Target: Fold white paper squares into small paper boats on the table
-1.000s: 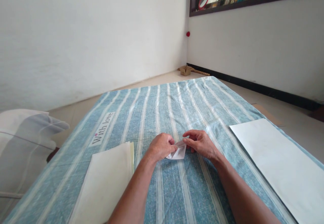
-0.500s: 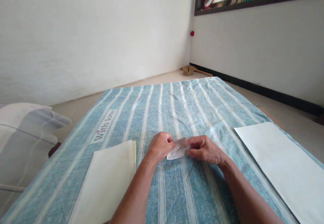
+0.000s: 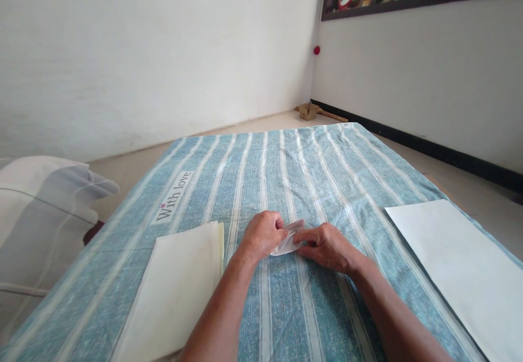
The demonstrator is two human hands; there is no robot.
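Observation:
A small clear plastic bag [image 3: 288,242], whitish and slightly bowed, is held between my two hands just above the striped cloth. My left hand [image 3: 263,234] is closed, pinching the bag's left edge. Thumb and fingers of my right hand [image 3: 327,245] close on its right side. Whether anything lies inside the bag I cannot make out. To the left of my left forearm lies a stack of white and pale yellow paper sheets [image 3: 175,280]. A white sheet or board [image 3: 457,258] lies to the right of my right arm.
A blue cloth with white stripes [image 3: 229,187] covers the table, with a "With love" label [image 3: 171,197] at left. Draped grey-and-white fabric [image 3: 44,231] stands at the left. On the floor in the far corner sits a small cardboard box [image 3: 308,112].
My right hand has moved in and now pinches the bag's right side, which bows. My left hand keeps its hold. The whole view has shifted slightly.

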